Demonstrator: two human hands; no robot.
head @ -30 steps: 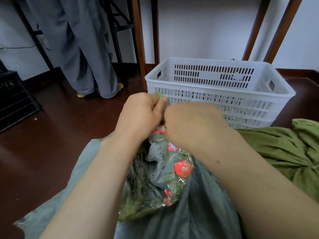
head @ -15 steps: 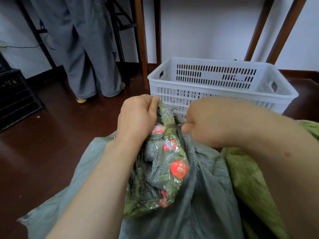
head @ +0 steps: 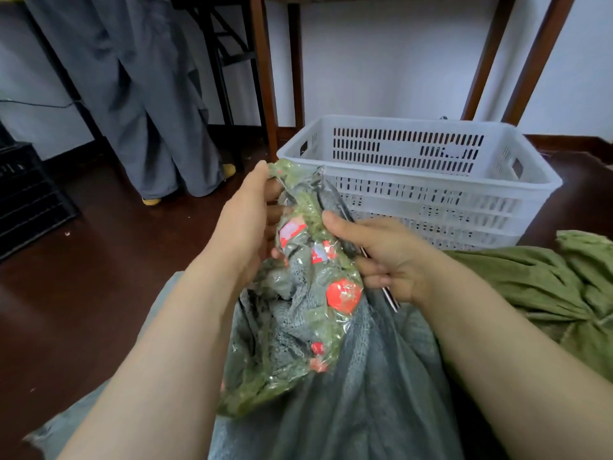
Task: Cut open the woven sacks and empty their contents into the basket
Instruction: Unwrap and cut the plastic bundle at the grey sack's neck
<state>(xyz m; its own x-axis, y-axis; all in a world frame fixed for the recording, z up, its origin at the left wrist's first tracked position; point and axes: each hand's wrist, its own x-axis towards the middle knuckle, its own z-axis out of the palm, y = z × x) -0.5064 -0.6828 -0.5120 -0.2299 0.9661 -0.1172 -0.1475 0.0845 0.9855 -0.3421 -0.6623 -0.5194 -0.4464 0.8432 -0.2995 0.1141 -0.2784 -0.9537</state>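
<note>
Left hand grips plastic packet; right hand clasps slim metal tool; likely emptying grey woven sack; next, lift packet into white basket

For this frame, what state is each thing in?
grey sack: slack, beneath packet.
packet: held by both hands.
green sack: crumpled on floor.
basket: upright, bottom unseen.
left hand: grips packet.
right hand: grips metal tool, thumb on packet.
</note>
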